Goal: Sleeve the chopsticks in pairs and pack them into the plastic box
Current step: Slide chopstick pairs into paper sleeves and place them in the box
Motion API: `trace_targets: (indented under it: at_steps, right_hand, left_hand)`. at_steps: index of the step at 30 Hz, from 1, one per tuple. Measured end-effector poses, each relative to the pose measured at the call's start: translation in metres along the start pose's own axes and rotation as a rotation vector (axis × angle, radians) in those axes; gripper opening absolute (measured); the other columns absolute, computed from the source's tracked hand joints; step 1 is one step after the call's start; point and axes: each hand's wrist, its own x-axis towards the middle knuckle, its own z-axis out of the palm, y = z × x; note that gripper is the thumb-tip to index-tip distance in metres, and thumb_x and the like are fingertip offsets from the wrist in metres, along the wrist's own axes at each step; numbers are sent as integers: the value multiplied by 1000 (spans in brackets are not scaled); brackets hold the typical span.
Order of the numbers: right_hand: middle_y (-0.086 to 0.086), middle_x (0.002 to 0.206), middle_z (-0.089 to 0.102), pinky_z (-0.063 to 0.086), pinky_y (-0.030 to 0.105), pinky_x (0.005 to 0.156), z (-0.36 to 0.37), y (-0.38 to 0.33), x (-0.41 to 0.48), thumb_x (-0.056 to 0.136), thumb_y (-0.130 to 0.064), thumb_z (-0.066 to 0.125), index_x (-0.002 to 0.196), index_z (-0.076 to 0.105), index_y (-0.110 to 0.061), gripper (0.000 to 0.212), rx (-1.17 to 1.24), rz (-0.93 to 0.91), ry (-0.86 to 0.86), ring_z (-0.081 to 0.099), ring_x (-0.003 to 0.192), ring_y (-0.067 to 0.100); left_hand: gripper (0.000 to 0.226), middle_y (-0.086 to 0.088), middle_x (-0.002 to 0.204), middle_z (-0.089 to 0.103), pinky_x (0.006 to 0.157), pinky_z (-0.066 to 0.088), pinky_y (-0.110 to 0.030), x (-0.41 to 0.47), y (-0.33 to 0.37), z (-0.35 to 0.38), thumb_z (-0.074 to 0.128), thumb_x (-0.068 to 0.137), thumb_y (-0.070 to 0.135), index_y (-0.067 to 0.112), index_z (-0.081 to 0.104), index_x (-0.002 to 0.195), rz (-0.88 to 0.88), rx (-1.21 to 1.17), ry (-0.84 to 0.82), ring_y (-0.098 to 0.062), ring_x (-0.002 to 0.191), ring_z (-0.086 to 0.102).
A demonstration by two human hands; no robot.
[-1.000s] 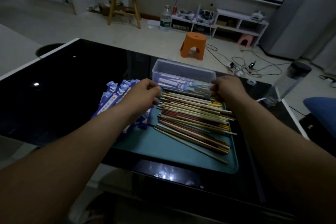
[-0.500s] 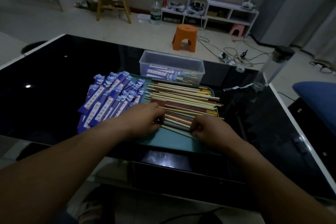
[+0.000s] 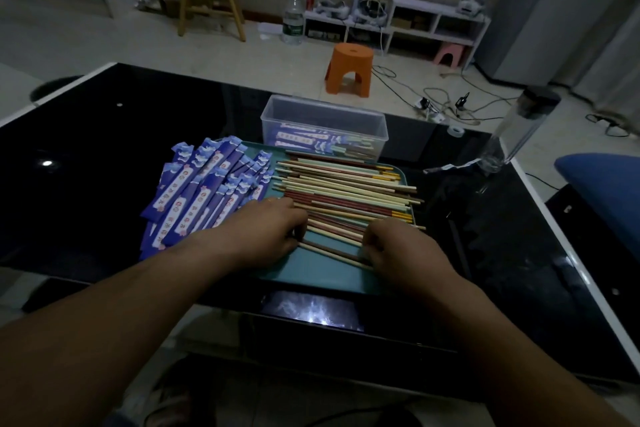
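Chopsticks (image 3: 346,191): where are they lying?

They are lying loose in a heap on a teal tray (image 3: 322,276), which is sitting at the near edge of the black worktop (image 3: 104,135), about midway along it. They are running left to right across the tray.

And what is the left hand (image 3: 263,230) doing?

It is resting on the left ends of the nearest chopsticks, its fingers (image 3: 292,218) curling down onto them. The light is dim, so I cannot tell whether they are pinching one or only pressing.

And the right hand (image 3: 398,248)?

Its fingers (image 3: 372,243) are curling round the right ends of the two nearest chopsticks, which are lying slightly apart from the heap.

Where are the sleeves (image 3: 204,191) sitting?

They are fanning out over the tray's left side and onto the worktop toward its left edge. The plastic box (image 3: 323,113) is standing just beyond the tray, toward the far edge, and sleeved pairs (image 3: 304,140) are lying flat inside it.
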Motion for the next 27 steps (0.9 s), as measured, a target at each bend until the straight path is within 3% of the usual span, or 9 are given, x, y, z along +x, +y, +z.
trace_targets:
  at_steps: [6, 13, 21, 27]
  right_hand:
    - [-11, 96, 49, 47, 34, 75, -3, 17, 2, 96, -31, 60, 99, 63, -31, 4, -56, 11, 30, 56, 94, 18]
    - [-8, 102, 61, 49, 33, 76, -7, 15, 20, 95, -33, 64, 102, 66, -32, 7, -59, 49, -27, 60, 96, 19]
    - [-4, 105, 63, 53, 35, 79, -5, 10, 25, 93, -34, 66, 99, 66, -30, 8, -53, 52, -115, 62, 96, 22]
    - [-3, 98, 59, 46, 34, 70, -2, 9, 29, 88, -31, 67, 89, 58, -27, 10, -26, 76, -133, 57, 88, 22]
  left_hand:
    - [21, 12, 107, 48, 84, 46, -35, -3, -2, -3, 67, 90, 44, 39, 51, 102, 13, -15, 38, -12, 99, 49]
    - [14, 3, 113, 57, 86, 48, -39, 9, -6, 3, 61, 96, 33, 29, 60, 110, -8, 26, 158, -21, 106, 56]
    - [17, 6, 114, 53, 82, 50, -37, 13, -7, 6, 67, 93, 37, 35, 57, 107, -18, -6, 154, -18, 102, 57]
    - [12, 7, 109, 54, 81, 47, -38, 16, -8, 4, 63, 93, 42, 35, 62, 103, 25, 69, 82, -18, 104, 56]
